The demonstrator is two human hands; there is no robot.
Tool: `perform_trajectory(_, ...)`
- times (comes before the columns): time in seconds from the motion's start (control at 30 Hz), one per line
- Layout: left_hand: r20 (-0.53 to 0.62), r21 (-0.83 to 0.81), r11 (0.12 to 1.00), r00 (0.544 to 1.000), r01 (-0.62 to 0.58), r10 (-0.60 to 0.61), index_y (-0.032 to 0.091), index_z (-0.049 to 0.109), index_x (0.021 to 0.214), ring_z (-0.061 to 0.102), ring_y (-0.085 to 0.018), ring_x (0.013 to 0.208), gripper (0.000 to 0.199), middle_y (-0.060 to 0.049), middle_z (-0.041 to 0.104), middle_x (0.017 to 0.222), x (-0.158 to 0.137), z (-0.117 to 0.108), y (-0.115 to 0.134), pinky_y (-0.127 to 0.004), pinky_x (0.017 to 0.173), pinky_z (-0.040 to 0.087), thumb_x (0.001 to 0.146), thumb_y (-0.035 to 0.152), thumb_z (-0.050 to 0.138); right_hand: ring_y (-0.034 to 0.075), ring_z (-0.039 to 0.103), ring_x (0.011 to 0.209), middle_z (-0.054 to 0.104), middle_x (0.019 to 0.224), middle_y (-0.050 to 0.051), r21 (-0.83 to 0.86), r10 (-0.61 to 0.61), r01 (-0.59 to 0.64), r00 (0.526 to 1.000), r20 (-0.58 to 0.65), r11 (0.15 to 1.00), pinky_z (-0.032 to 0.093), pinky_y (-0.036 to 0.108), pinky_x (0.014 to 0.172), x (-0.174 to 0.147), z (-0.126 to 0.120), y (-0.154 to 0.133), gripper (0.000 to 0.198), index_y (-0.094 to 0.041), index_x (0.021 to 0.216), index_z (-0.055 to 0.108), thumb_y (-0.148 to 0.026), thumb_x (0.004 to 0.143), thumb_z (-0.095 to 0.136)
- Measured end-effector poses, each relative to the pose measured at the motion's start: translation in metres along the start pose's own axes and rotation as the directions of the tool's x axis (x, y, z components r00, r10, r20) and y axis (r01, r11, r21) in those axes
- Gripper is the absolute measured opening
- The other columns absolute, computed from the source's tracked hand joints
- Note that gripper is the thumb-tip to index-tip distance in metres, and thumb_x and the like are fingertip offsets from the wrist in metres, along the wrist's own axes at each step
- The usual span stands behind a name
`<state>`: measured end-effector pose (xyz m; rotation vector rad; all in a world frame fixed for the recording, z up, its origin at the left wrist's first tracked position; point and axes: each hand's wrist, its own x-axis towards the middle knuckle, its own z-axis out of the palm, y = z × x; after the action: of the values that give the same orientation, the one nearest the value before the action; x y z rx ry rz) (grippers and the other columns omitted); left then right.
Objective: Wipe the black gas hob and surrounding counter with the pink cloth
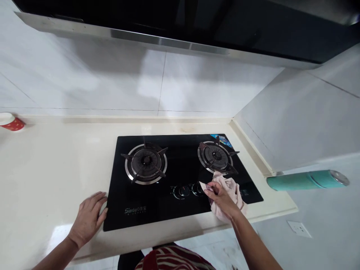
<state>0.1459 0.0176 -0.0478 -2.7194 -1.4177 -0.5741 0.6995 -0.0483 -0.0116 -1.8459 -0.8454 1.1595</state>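
Note:
A pale pink cloth [231, 191] is bunched in my right hand [221, 198], whose fingers pinch one corner beside the right control knob [197, 189]. The cloth spreads over the front right part of the black glass gas stove [180, 165] and hangs over the counter's front edge. My left hand [89, 214] lies flat on the counter with fingers stretched out, its tips at the stove's left edge. The left knob [184, 191] shows uncovered. Behind the knobs are the left burner [146, 160] and the right burner [216, 155], each with dark pan supports.
A red and white paper cup [12, 122] is at the far left of the cream counter [56, 157]. A green cylindrical bottle [306, 180] is at the right end. Overhead hangs a black range hood [168, 22]. A wall socket [299, 228] sits below the counter at right.

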Motion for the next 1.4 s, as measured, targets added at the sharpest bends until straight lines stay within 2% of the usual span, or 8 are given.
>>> perform_trajectory(0.3, 0.008, 0.013, 1.000, 1.000, -0.006, 0.006, 0.022, 0.061, 0.118, 0.059, -0.027, 0.123, 0.029, -0.009, 0.068, 0.126, 0.002, -0.003, 0.002, -0.041, 0.096, 0.046, 0.096, 0.037, 0.050, 0.018, 0.058, 0.077, 0.063, 0.082, 0.000, 0.008, 0.003, -0.002, 0.998, -0.058, 1.000, 0.046, 0.032, 0.074, 0.018, -0.003, -0.006, 0.061, -0.021, 0.099, 0.060, -0.063, 0.059, 0.082)
perform_trajectory(0.53, 0.020, 0.008, 1.000, 1.000, -0.003, 0.003, 0.022, 0.060, 0.119, 0.058, -0.028, 0.124, 0.030, -0.010, 0.066, 0.128, -0.001, 0.000, 0.000, -0.043, 0.097, 0.045, 0.096, 0.038, 0.050, 0.017, 0.057, 0.077, 0.061, 0.082, -0.002, -0.042, -0.015, 0.016, 1.000, 0.022, 0.999, 0.045, 0.031, 0.072, 0.014, 0.000, 0.000, 0.059, -0.023, 0.108, 0.058, -0.060, 0.067, 0.079)
perform_trajectory(0.83, 0.016, 0.010, 1.000, 1.000, -0.006, 0.006, 0.023, 0.059, 0.119, 0.058, -0.027, 0.124, 0.029, -0.009, 0.066, 0.127, 0.000, 0.002, -0.002, -0.043, 0.098, 0.046, 0.096, 0.037, 0.051, 0.017, 0.058, 0.075, 0.062, 0.079, -0.002, -0.096, -0.061, 0.061, 0.998, 0.000, 0.994, 0.045, 0.031, 0.070, 0.018, 0.002, 0.000, 0.052, -0.023, 0.102, 0.060, -0.059, 0.068, 0.077)
perform_trajectory(0.97, -0.048, 0.023, 1.000, 0.999, -0.015, 0.016, 0.020, 0.054, 0.128, 0.056, -0.029, 0.127, 0.035, -0.013, 0.062, 0.132, 0.000, -0.003, 0.003, -0.046, 0.099, 0.048, 0.095, 0.030, 0.052, 0.015, 0.053, 0.064, 0.058, 0.068, -0.004, -0.107, -0.092, 0.084, 0.993, -0.068, 0.991, 0.042, 0.029, 0.063, 0.024, 0.011, -0.013, 0.045, -0.023, 0.086, 0.056, -0.058, 0.066, 0.075)
perform_trajectory(1.1, -0.187, -0.002, 1.000, 0.982, 0.026, -0.026, 0.019, 0.056, 0.124, 0.054, -0.032, 0.128, 0.034, -0.016, 0.060, 0.131, 0.009, -0.001, 0.049, -0.050, 0.102, 0.049, 0.090, 0.023, 0.058, 0.016, 0.053, 0.065, 0.059, 0.067, -0.002, -0.229, -0.221, 0.184, 0.964, -0.147, 0.956, 0.043, 0.030, 0.065, 0.013, 0.011, -0.030, 0.036, -0.023, 0.079, 0.061, -0.058, 0.078, 0.064)
perform_trajectory(1.23, 0.006, -0.103, 0.990, 0.996, -0.092, 0.093, 0.027, 0.063, 0.119, 0.052, -0.028, 0.132, 0.030, -0.008, 0.063, 0.134, 0.045, 0.019, 0.135, -0.047, 0.104, 0.047, 0.091, 0.022, 0.057, 0.021, 0.063, 0.088, 0.070, 0.094, 0.005, -0.375, -0.428, 0.370, 0.900, -0.084, 0.850, 0.049, 0.033, 0.082, -0.014, 0.031, -0.036, 0.036, -0.023, 0.097, 0.073, -0.054, 0.089, 0.056)
perform_trajectory(1.33, 0.122, -0.120, 0.992, 0.991, -0.032, 0.047, 0.027, 0.060, 0.132, 0.047, -0.030, 0.140, 0.040, -0.009, 0.056, 0.148, 0.078, 0.036, 0.185, -0.049, 0.107, 0.044, 0.092, 0.030, 0.056, 0.021, 0.064, 0.089, 0.070, 0.100, 0.009, -0.515, -0.518, 0.434, 0.855, -0.023, 0.739, 0.051, 0.032, 0.081, -0.032, 0.064, -0.030, 0.041, -0.024, 0.109, 0.075, -0.048, 0.097, 0.044)
perform_trajectory(1.4, 0.148, -0.109, 0.994, 0.989, 0.014, 0.003, 0.027, 0.057, 0.138, 0.043, -0.030, 0.143, 0.045, -0.009, 0.050, 0.154, 0.090, 0.043, 0.199, -0.051, 0.111, 0.041, 0.094, 0.034, 0.054, 0.020, 0.064, 0.082, 0.068, 0.097, 0.009, -0.597, -0.518, 0.438, 0.854, 0.043, 0.672, 0.051, 0.030, 0.074, -0.041, 0.083, -0.019, 0.046, -0.024, 0.122, 0.073, -0.044, 0.101, 0.036)
